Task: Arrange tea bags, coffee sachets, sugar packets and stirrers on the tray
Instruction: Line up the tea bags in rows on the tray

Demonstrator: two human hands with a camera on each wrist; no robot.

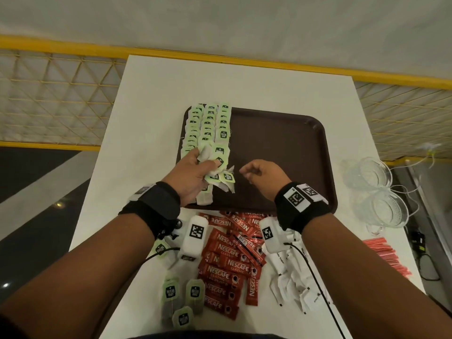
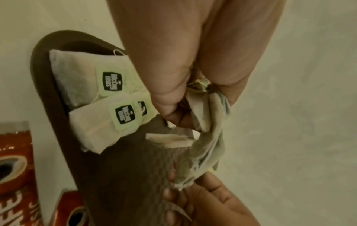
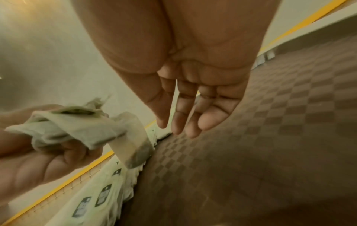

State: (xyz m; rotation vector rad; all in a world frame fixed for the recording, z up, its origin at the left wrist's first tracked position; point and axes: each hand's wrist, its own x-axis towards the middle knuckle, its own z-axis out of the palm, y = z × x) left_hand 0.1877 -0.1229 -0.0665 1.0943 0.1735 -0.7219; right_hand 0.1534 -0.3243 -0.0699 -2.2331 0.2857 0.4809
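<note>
A brown tray [image 1: 281, 143] lies on the white table, with green-tagged tea bags [image 1: 208, 123] in three overlapping columns along its left side. My left hand [image 1: 203, 162] grips a crumpled bunch of tea bags [image 1: 220, 174] just above the near end of those columns; the left wrist view shows the bunch [image 2: 208, 137] hanging from my curled fingers. My right hand [image 1: 247, 171] hovers over the tray's middle, close to the bunch. The right wrist view shows its fingers [image 3: 185, 119] nearly straight and holding nothing.
Red coffee sachets [image 1: 230, 265] lie heaped on the table in front of the tray. White sugar packets [image 1: 293, 285] are to their right, loose tea bags [image 1: 183, 297] to their left. Red stirrers [image 1: 386, 258] and glass bowls [image 1: 381, 192] sit at the table's right edge.
</note>
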